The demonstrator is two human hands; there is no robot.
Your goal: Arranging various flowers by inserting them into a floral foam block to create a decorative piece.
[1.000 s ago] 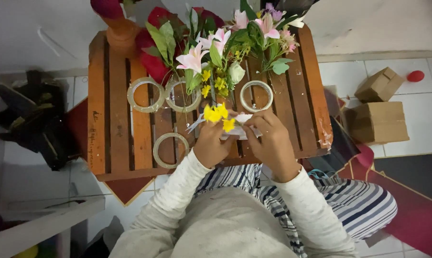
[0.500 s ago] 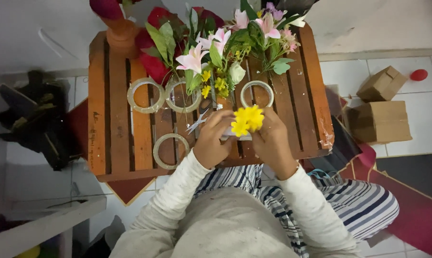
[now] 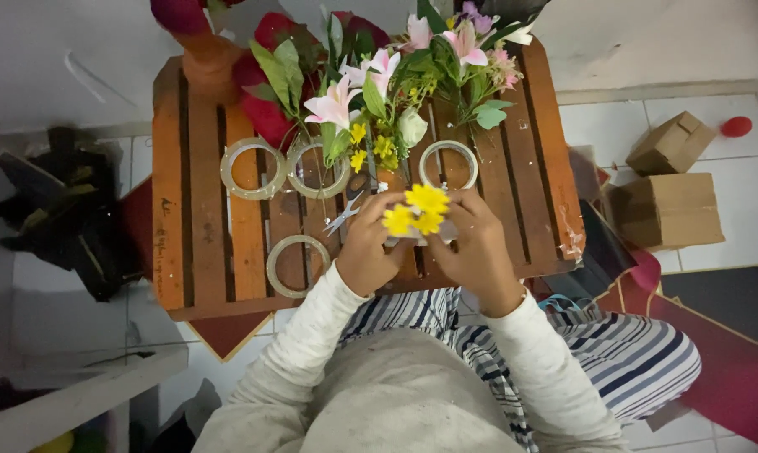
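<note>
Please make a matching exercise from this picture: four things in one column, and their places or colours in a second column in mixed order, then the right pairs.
Things:
1. yellow flowers
2. scissors
3. cardboard boxes
4. pink lilies

Places:
A. on the white tiled floor, right of the wooden table
B. at the far edge of the table, among green leaves
C. held between the left hand and the right hand
D. lying on the slats beside the left hand

Pairs: 1-C, 2-D, 3-A, 4-B
</note>
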